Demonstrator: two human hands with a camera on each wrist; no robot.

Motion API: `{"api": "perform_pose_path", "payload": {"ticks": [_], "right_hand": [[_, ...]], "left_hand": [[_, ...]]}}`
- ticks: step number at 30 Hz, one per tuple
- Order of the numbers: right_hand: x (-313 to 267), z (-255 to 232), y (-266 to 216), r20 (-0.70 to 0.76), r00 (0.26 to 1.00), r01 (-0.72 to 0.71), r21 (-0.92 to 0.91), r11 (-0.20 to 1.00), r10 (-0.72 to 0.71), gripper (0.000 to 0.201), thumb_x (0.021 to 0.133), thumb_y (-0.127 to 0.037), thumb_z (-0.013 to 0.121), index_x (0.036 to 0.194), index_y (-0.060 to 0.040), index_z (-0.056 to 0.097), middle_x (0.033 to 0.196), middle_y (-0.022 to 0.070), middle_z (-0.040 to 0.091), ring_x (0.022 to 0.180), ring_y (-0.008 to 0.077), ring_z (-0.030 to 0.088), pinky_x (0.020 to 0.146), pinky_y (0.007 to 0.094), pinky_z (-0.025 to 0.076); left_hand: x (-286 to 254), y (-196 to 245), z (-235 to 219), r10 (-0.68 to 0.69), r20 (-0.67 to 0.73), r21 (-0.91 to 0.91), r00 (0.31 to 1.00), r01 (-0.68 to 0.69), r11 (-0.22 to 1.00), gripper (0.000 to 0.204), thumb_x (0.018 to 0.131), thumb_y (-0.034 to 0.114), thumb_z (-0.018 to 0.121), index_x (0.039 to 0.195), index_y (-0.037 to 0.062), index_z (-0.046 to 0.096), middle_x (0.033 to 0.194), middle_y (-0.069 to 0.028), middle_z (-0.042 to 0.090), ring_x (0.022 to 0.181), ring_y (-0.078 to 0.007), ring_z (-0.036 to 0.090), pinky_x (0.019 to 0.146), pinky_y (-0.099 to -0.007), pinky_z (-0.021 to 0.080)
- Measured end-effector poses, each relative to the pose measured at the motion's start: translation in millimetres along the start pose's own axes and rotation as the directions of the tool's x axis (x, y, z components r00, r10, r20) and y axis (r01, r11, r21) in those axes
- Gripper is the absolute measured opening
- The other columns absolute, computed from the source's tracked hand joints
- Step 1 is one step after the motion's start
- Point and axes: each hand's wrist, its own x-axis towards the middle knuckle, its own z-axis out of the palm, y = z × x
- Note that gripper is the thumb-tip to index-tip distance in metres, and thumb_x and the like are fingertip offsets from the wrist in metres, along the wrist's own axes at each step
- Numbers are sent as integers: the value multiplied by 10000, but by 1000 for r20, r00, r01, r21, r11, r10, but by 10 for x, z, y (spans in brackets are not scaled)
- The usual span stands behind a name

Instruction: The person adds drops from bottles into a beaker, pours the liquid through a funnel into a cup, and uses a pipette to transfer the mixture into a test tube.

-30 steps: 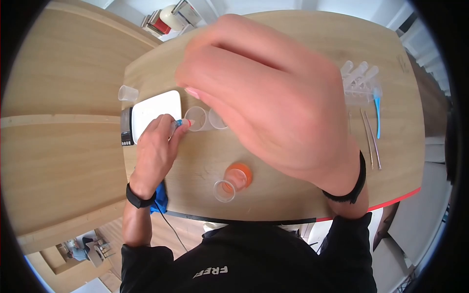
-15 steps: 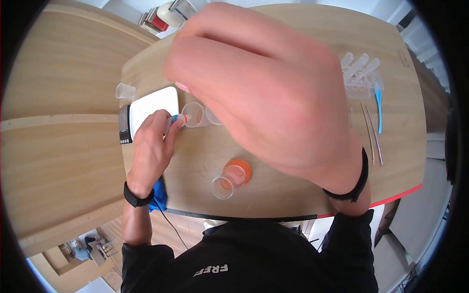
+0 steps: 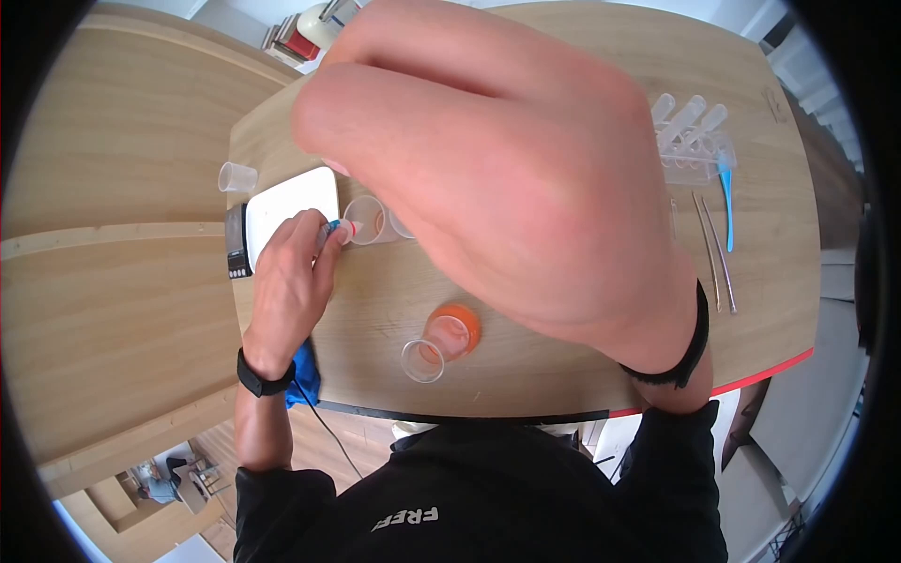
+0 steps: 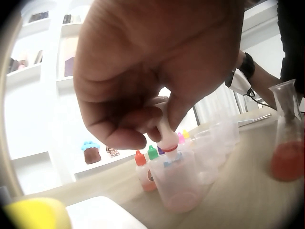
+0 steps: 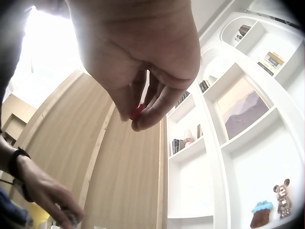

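Observation:
My left hand (image 3: 289,272) pinches a small dropper bottle (image 4: 167,133) between thumb and fingers. The bottle tilts nozzle-down, its tip at the mouth of a clear plastic cup (image 4: 177,186) with a little pinkish liquid at the bottom. Raised high and close to the head camera, my right hand (image 3: 507,178) blocks much of the table behind it. In the right wrist view its fingertips pinch a small red cap (image 5: 137,111). Nearer my body stands a conical flask (image 3: 449,338) of orange-red liquid.
A white scale (image 3: 293,211) lies beside the left hand, with another cup (image 3: 237,176) behind it. Tubes in a clear rack (image 3: 693,164), a blue brush-like tool (image 3: 728,211) and thin metal rods (image 3: 719,253) are at the right. Capped dropper bottles (image 4: 145,174) stand behind the cup.
My right hand has shifted up and left in the head view. The left hand keeps the dropper bottle at the cup; the table drifts slightly in view.

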Motion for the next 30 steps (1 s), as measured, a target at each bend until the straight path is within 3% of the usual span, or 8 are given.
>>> {"api": "perform_pose_path", "payload": {"ticks": [14,22,25,28,30], "right_hand": [[-5,-61,-20,22,1000,-13,-26,1000,14,206,776,119,770,938,-5,740,934,79,704,699,223,647,572,323,484],[-23,-134,-41,63,997,-32,-62,998,36,203,784,119,769,943,-5,744,940,78,710,700,224,651,574,324,488],[-17,-160,-46,79,996,-45,-75,996,51,202,787,118,769,944,-6,745,943,77,712,700,225,652,575,324,490],[-17,-171,-45,89,993,-68,-99,993,77,201,789,118,769,946,-6,746,945,77,714,701,225,654,576,324,491],[-30,-148,-74,84,991,-94,-111,989,103,196,803,119,765,955,-5,752,957,78,724,709,228,664,585,323,501]], "left_hand": [[-12,-13,70,-26,-80,15,996,27,1000,318,1049,195,732,889,-29,574,808,-186,595,723,-390,567,674,-481,463],[-67,-99,90,-6,-31,38,999,7,999,272,1053,195,726,956,-37,623,841,-193,630,767,-383,607,706,-480,484],[-64,-43,91,-68,-71,-43,995,65,997,233,1047,189,736,1030,-34,672,870,-189,658,776,-353,629,703,-459,500],[-81,35,-4,-258,6,-66,966,258,964,235,1035,179,751,1144,-27,716,922,-174,690,781,-311,643,698,-426,521],[-96,11,0,-243,-10,-68,970,242,968,265,1029,170,757,1210,-21,724,941,-167,699,776,-291,648,694,-404,530]]}}
